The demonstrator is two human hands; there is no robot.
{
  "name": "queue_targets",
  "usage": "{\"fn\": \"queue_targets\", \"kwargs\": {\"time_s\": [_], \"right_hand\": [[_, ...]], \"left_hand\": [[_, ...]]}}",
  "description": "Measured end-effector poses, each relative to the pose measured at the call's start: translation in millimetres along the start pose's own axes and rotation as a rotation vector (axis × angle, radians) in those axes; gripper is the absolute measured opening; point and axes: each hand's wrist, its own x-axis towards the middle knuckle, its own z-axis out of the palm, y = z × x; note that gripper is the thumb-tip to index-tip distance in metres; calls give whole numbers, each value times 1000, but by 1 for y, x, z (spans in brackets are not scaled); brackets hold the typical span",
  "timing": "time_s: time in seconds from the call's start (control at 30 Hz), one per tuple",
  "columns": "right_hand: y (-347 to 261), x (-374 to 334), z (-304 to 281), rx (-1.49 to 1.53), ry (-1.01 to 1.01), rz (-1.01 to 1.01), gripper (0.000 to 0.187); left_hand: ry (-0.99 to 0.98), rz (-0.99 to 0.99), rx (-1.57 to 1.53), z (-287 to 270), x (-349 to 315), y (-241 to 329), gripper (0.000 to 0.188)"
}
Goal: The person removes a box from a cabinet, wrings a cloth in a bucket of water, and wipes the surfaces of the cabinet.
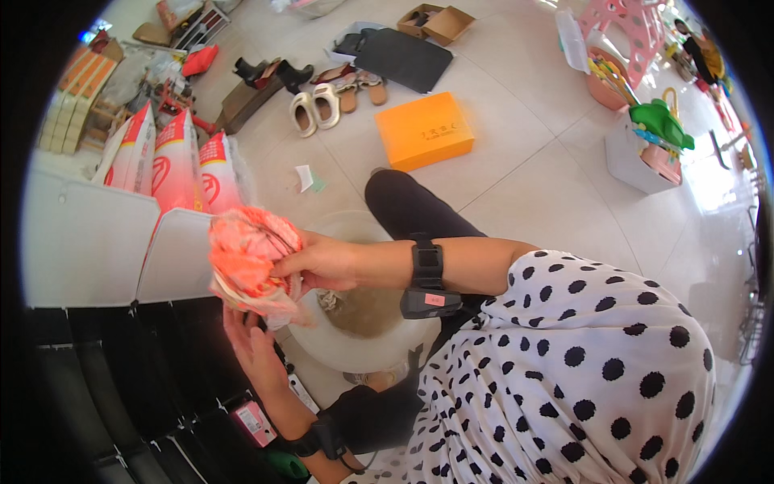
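My right hand (322, 262) pinches a bunched coral-pink and whitish cloth (254, 254), its thumb on top. Just beneath that bundle is my left hand (262, 359), with fingers stretched out and slightly apart near its lower edge; contact between them I cannot make out. Below my right forearm stands a whitish round basin (318, 347) of cloudy brownish water, with a small crumpled wet piece (330, 302) at its side. Close to my left hand are black shelves (137, 363) with open white door panels (89, 242).
Red and white sacks (173, 165) stand behind the panels. An orange box (426, 131), pale shoes (314, 111) and a black flat panel (403, 59) lie on the tiled floor. At the right is a white bin (637, 157) of toys. A pink box (255, 423) sits by my left forearm.
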Motion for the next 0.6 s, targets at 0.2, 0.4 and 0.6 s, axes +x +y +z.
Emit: {"fn": "queue_targets", "kwargs": {"time_s": [0.2, 0.4, 0.6], "right_hand": [[-16, -6, 9, -96, -29, -24, 31], [-32, -14, 13, -380, -26, -363, 46], [-60, -11, 16, -454, 60, -518, 64]], "left_hand": [[-325, -254, -318, 12, -1, -22, 62], [155, 0, -68, 1, 32, 28, 42], [-36, 93, 387, 40, 46, 86, 55]]}}
